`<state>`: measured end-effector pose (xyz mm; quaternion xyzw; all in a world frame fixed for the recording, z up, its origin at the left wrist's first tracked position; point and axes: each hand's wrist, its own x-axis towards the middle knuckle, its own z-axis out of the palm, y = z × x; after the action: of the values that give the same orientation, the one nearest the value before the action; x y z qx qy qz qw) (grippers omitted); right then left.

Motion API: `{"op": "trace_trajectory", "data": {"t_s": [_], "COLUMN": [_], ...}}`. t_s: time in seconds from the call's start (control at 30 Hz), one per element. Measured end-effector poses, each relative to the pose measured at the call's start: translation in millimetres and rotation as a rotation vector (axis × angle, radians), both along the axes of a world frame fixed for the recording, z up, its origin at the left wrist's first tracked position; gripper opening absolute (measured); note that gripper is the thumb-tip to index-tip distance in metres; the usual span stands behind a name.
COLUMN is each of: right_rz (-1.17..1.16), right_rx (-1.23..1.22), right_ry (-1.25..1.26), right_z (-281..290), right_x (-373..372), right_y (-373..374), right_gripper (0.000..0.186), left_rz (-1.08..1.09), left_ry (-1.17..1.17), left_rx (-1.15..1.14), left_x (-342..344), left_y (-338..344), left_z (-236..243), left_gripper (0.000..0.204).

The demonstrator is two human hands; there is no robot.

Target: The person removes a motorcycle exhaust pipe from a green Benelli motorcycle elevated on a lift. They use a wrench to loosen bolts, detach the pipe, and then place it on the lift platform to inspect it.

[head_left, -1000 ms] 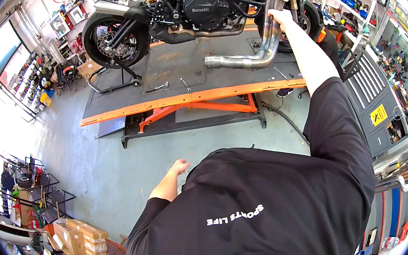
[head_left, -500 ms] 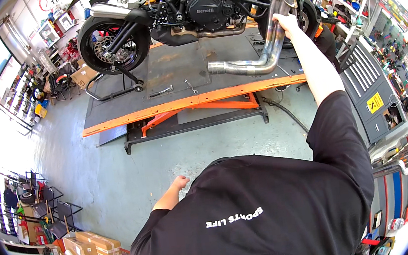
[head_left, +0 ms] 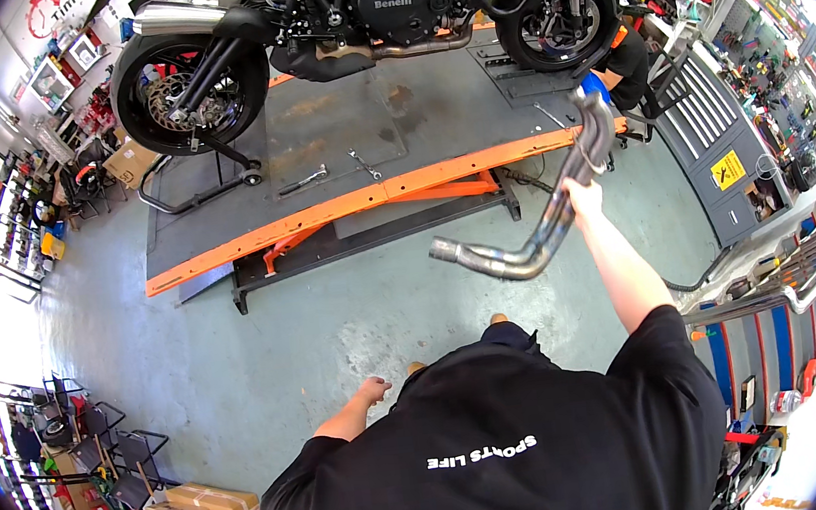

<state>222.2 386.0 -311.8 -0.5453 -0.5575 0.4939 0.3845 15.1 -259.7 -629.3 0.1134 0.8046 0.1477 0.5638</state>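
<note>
My right hand [head_left: 579, 193] is closed round a bent steel double exhaust pipe [head_left: 519, 260], held out at arm's length over the floor in front of the lift's right end. My left hand [head_left: 374, 388] hangs low beside my body with its fingers curled; whatever is inside, if anything, is hidden. Beyond the pipe, a black motorcycle [head_left: 395, 5] stands on the grey lift platform [head_left: 323, 124] with its orange edge facing me. A ratchet [head_left: 304, 179] and a spanner [head_left: 365, 164] lie on that platform.
A co-worker [head_left: 626, 64] is low at the lift's right end, near a grey tool cabinet [head_left: 718, 144]. Chairs [head_left: 132, 443] and cardboard boxes [head_left: 211, 509] stand at lower left. A black rear stand [head_left: 248, 172] props the bike, and a cable [head_left: 540, 179] lies under the lift.
My right hand and the pipe have come down and toward me, away from the motorcycle. The lift and bike appear farther left, and my shoe tips now show below.
</note>
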Motion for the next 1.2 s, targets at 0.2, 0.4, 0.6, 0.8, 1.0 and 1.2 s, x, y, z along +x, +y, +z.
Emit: {"op": "trace_trajectory", "data": {"t_s": [0.2,0.4,0.6,0.8,1.0,1.2], "right_rz": [-0.168,-0.167,-0.016,0.157,0.252,0.270], "right_rx": [-0.158,-0.268,-0.187,-0.128,-0.088,-0.030], "right_ry": [-0.010,0.058,0.084,0.109,0.109,0.107], "right_z": [-90.4,-90.2,-83.5,-53.4,-49.5,-54.6], "right_x": [74.5,81.8,54.9,-16.2,-88.5,-96.1], "right_y": [-16.7,-0.4,70.2,161.7,224.6,234.2], "right_gripper": [0.027,0.016,0.013,0.013,0.015,0.024], "left_rz": [-0.129,-0.696,-0.598,-0.753,-0.407,-0.477], "left_ry": [0.063,-0.142,-0.048,-0.401,-0.080,-0.156], "left_rx": [0.188,0.169,0.190,0.367,0.652,0.924], "left_x": [3.0,83.6,88.2,94.9,158.4,191.8], "left_y": [63.6,164.9,239.0,318.2,395.0,459.8], "left_z": [-12.3,-10.0,39.7,143.2,82.9,42.3], "left_gripper": [0.063,0.064,0.049,0.035,0.052,0.035]}}
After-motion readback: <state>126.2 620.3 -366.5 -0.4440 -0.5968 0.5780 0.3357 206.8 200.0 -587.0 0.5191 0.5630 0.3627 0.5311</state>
